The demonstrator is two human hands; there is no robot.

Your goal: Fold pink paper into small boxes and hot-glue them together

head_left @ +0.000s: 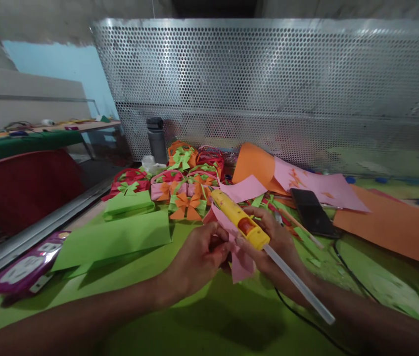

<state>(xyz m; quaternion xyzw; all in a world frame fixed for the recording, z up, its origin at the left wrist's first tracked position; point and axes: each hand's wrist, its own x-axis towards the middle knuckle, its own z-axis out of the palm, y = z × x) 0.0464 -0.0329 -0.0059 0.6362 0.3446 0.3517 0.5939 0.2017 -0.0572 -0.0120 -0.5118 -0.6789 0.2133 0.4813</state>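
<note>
Pink paper (242, 264) is pinched in the left hand (199, 256), the inward-angled right hand (276, 243) clasping a glue gun (231, 209).

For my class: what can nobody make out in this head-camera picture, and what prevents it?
All in the head view:
1. Glue gun: its trigger is not visible, hidden by its body and the right hand.
2. Pink paper: part is covered by the left hand.
3. Purple packet: markings too blurred to read.
4. Red chair: cut off by the left edge.
5. Far table: several items too small and blurred to name.
</note>
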